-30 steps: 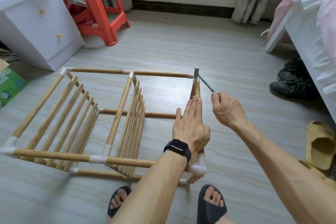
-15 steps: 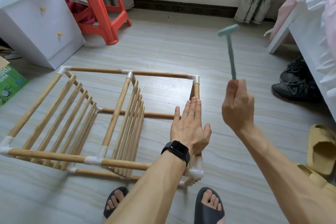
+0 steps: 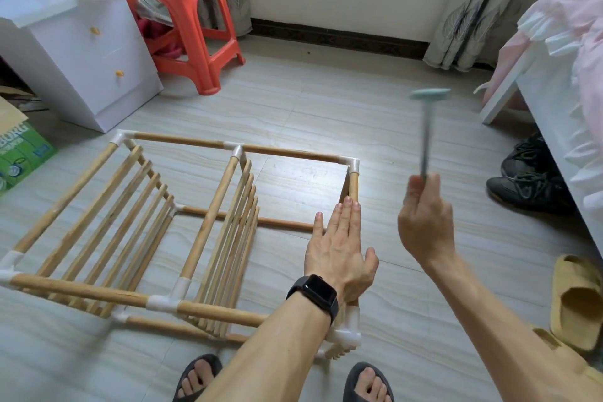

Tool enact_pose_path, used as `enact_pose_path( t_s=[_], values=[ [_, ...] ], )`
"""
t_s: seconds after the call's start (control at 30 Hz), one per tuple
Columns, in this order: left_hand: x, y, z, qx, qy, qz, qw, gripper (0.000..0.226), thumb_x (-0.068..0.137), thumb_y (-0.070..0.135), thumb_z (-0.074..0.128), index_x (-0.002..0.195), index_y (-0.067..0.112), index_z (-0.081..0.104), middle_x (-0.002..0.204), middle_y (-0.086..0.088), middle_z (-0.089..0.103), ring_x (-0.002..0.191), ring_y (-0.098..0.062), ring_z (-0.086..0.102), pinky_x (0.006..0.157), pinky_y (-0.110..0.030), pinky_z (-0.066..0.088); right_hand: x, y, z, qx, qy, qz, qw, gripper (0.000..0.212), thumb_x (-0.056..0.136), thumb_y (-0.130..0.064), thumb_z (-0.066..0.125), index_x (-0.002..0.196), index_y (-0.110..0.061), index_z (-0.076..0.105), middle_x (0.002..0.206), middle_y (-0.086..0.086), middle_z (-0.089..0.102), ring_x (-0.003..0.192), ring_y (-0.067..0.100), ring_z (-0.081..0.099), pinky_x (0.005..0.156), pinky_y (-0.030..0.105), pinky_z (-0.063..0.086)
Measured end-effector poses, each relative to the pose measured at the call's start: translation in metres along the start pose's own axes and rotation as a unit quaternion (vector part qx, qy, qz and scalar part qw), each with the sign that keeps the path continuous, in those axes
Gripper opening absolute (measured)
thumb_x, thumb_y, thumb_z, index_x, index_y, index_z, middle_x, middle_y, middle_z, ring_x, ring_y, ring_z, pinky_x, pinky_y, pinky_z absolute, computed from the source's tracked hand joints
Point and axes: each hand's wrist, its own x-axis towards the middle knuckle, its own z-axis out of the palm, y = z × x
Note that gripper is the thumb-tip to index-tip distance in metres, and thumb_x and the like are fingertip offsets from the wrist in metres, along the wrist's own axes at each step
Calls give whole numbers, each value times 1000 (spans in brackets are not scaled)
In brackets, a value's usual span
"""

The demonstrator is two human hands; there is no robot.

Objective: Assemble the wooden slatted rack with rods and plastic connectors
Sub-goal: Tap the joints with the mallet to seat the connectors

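The wooden slatted rack [image 3: 208, 232] lies on its side on the floor, its rods joined by white plastic connectors such as the far right corner connector [image 3: 350, 165]. My left hand [image 3: 339, 248], with a black watch on the wrist, lies flat with fingers together on the rack's right-hand rod. My right hand [image 3: 424, 222] is raised to the right of the rack and grips the handle of a small pale blue hammer [image 3: 427, 127]. The hammer's head points up, blurred, well above the corner connector.
A white drawer cabinet [image 3: 81, 52] and an orange plastic stool [image 3: 182, 16] stand at the back left. A green box [image 3: 19, 153] sits at the left edge. A bed [image 3: 561, 81], black shoes [image 3: 528, 186] and yellow slippers [image 3: 577, 300] are on the right. My sandalled feet [image 3: 365, 382] are below.
One second ago the hammer head was down at the rack's far right corner connector. My right hand has since swung it up and to the right. My left hand stays flat on the rod.
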Motion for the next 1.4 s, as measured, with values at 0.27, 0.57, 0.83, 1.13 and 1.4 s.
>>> enact_pose_path(
  t_s=[0.27,0.57,0.83,1.13,1.4],
  values=[
    [0,2,0,2,-6,-1,1000,81,100,47,25,157,11,-21,165,-5,-24,154,-17,-16,124,-48,-10,-2,-3,3,-66,-102,46,991,31,108,-38,25,98,-14,43,61,6,51,58,36,49,59,43,39],
    [0,2,-1,17,-20,-2,1000,81,101,48,23,156,10,-22,165,-6,-25,154,-19,-16,124,-51,-9,20,-20,-3,73,18,-13,997,36,109,-32,25,90,-10,46,53,-5,42,42,20,41,43,34,35],
    [1,2,-2,18,-18,-6,1000,81,102,49,23,156,11,-23,164,-5,-27,153,-18,-18,124,-50,-10,24,-13,15,42,-28,85,995,41,110,-31,21,96,-7,51,65,10,55,52,32,45,52,40,37],
    [0,4,-2,26,-31,-5,999,81,101,49,23,156,10,-23,163,-6,-28,153,-18,-19,123,-51,-11,19,-20,19,33,-92,114,989,47,108,-39,17,85,-14,49,78,13,63,69,34,55,64,41,46],
    [1,-2,4,-17,-10,1,1000,80,100,50,24,158,14,-19,165,-1,-23,154,-14,-14,123,-49,-12,-4,-2,14,103,-84,219,967,51,107,-37,26,68,-12,46,66,7,52,69,29,47,68,41,35]
  ],
)
